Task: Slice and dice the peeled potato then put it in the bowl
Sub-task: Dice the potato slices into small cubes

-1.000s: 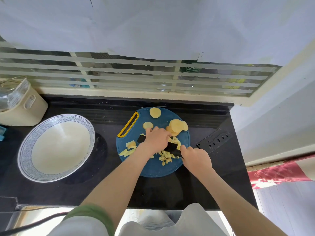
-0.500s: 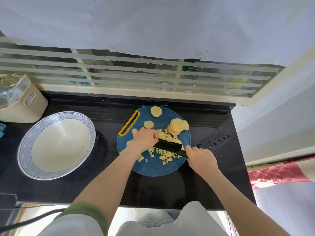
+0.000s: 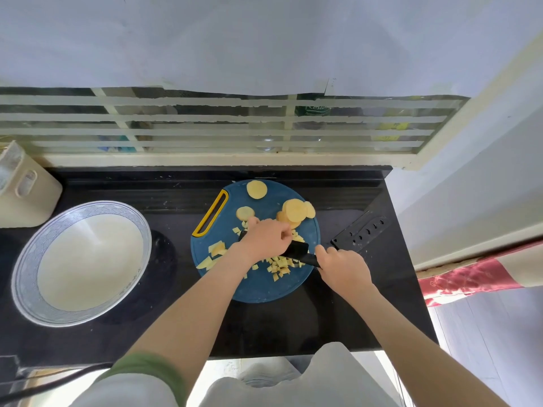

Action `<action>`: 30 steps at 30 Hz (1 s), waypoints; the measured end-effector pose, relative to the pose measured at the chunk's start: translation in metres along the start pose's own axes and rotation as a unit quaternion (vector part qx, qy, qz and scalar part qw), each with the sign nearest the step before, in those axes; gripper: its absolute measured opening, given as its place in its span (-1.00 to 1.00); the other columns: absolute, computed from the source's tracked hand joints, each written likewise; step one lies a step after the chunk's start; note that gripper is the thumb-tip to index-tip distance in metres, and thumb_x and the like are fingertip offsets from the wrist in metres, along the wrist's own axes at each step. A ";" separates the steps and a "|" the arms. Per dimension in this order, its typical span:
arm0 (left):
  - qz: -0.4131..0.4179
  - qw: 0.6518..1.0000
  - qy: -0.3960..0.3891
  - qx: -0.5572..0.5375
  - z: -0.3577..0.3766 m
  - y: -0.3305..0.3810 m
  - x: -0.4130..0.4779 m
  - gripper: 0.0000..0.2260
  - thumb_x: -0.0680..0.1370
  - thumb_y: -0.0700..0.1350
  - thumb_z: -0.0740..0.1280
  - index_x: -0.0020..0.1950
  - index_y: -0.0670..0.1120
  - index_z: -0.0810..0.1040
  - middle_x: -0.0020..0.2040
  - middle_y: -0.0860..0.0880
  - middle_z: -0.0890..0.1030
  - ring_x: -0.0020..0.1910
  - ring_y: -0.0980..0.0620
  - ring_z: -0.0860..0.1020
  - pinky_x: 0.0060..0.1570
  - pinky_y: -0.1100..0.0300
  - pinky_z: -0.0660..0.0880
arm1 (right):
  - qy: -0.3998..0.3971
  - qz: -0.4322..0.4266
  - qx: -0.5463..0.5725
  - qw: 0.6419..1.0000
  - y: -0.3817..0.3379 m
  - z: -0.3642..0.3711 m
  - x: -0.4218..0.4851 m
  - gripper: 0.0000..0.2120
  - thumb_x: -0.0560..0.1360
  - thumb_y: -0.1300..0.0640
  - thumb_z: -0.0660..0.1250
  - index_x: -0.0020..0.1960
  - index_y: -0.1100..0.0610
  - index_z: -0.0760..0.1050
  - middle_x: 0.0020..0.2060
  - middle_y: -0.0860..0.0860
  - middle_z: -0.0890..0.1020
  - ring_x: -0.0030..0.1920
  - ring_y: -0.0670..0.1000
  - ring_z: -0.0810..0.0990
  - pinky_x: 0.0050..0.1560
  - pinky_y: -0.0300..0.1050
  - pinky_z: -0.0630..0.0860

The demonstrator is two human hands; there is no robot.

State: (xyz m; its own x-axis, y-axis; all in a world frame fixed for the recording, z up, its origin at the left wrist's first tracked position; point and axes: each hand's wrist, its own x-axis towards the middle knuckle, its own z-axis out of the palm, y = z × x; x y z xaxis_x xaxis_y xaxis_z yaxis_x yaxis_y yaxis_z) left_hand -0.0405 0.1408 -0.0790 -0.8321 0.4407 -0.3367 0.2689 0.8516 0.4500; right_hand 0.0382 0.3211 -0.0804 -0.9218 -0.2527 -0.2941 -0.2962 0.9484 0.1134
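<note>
Right hand (image 3: 343, 267) is wrapped round the handle of the knife (image 3: 299, 251), with the blade running from near-right to far-left across the cutting board (image 3: 258, 290). Left hand (image 3: 266, 239) sits over the blade's front half with its fingers curled down. I can't tell whether it's pressing the spine or pinning potato underneath. Diced potato (image 3: 279, 267) lies just on the near side of the blade, between the two hands. Coarser chunks (image 3: 216, 248) are at the board's left edge, outside the blade's sweep. Uncut round slices (image 3: 295, 211) are stacked at the far side, just beyond the left knuckles, with two loose ones further left. My read: dicing is partway done and the transfer hasn't started, since the bowl (image 3: 30, 245) has no potato in it. The bowl is left of the board across a strip of bare counter (image 3: 264, 327), so the left hand is the nearer one for the carry. The path there looks open. The right side is tighter, with a black knife sheath (image 3: 360, 233) just off the board's edge, beyond the right hand. The dice also sit near the board's front rim, so a sloppy sweep could push bits onto the counter.
</note>
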 end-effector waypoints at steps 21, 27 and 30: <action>-0.141 0.989 0.030 0.037 -0.016 -0.029 -0.012 -0.58 0.47 -0.27 0.19 0.19 0.13 0.56 0.15 0.03 0.54 0.29 -0.02 0.29 0.27 -0.06 0.06 | -0.008 0.024 -0.006 1.000 0.006 -0.002 -0.007 -0.78 0.63 0.00 0.10 0.20 0.09 0.35 -0.09 -0.01 0.58 -0.30 -0.05 0.47 -0.29 -0.24 0.44; -0.201 0.963 0.175 -0.031 -0.019 -0.040 -0.018 -0.47 0.50 -0.29 0.17 0.42 0.12 0.34 0.35 0.04 0.44 0.33 -0.04 0.31 0.24 -0.01 0.12 | -0.010 0.072 0.035 0.997 0.005 -0.003 -0.005 -0.80 0.63 -0.01 0.11 0.15 0.08 0.34 -0.15 -0.03 0.58 -0.30 -0.05 0.55 -0.23 -0.18 0.57; -0.267 0.931 0.236 -0.075 -0.020 -0.063 -0.031 -0.50 0.52 -0.31 0.15 0.41 0.07 0.35 0.27 0.01 0.50 0.25 -0.07 0.38 0.16 0.01 0.19 | -0.014 0.074 0.065 0.995 -0.006 -0.005 0.004 -0.79 0.62 -0.04 0.10 0.09 0.09 0.35 -0.22 -0.04 0.56 -0.27 -0.01 0.59 -0.23 -0.13 0.56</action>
State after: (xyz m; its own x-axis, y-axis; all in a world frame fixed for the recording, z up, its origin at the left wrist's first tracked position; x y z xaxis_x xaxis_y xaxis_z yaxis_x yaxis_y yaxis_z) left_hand -0.0412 0.0680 -0.0800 -0.9582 -0.2376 -0.1593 -0.2845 0.8492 0.4448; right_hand 0.0353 0.3136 -0.0779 -0.9447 -0.1050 -0.3106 -0.1213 0.9921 0.0334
